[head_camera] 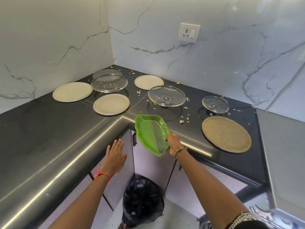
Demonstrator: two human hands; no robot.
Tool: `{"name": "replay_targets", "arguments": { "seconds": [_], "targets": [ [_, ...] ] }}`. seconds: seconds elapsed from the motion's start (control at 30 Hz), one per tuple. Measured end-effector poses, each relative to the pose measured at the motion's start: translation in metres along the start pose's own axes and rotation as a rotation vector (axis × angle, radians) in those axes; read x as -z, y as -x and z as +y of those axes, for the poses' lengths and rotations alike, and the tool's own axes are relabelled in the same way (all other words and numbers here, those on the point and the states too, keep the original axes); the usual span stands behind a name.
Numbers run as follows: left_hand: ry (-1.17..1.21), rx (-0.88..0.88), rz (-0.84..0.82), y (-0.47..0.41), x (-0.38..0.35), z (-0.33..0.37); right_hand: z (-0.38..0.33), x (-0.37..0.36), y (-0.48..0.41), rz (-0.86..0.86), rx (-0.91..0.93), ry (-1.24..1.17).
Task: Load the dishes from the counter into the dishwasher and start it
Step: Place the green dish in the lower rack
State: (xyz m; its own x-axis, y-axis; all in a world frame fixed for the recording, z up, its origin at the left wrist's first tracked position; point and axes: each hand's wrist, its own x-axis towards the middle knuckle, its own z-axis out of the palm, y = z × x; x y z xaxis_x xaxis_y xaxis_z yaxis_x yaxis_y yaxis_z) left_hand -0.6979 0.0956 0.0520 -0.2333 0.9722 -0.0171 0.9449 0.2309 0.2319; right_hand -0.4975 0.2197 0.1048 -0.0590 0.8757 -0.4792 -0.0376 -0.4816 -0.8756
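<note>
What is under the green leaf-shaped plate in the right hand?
Below the green plate, held by the right hand, a black bin bag stands on the floor. Its inside does not show. The plate covers part of the cupboard.

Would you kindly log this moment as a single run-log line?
right hand grips green leaf-shaped plate, tilted, off the counter | left hand open, empty | round plates and glass dishes not yet loaded

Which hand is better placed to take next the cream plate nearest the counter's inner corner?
Probably left. The left hand is open and empty, nearer the cream plate; the right hand grips the green leaf-shaped plate above the black bin bag.
</note>
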Motion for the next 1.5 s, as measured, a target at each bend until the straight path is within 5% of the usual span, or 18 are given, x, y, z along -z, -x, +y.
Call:
{"name": "replay_targets", "arguments": {
  "seconds": [0.37,0.7,1.5],
  "targets": [
    [0.001,0.009,-0.19,0.113,-0.022,0.058,0.06,0.099,0.076,0.092,0.088,-0.02],
    [-0.024,-0.096,-0.184,0.209,-0.03,0.094,0.111,0.17,0.172,0.198,0.115,0.001],
    [0.047,-0.493,-0.36,0.47,-0.115,0.241,0.314,0.393,0.417,0.441,-0.139,-0.178]
  ]
}}
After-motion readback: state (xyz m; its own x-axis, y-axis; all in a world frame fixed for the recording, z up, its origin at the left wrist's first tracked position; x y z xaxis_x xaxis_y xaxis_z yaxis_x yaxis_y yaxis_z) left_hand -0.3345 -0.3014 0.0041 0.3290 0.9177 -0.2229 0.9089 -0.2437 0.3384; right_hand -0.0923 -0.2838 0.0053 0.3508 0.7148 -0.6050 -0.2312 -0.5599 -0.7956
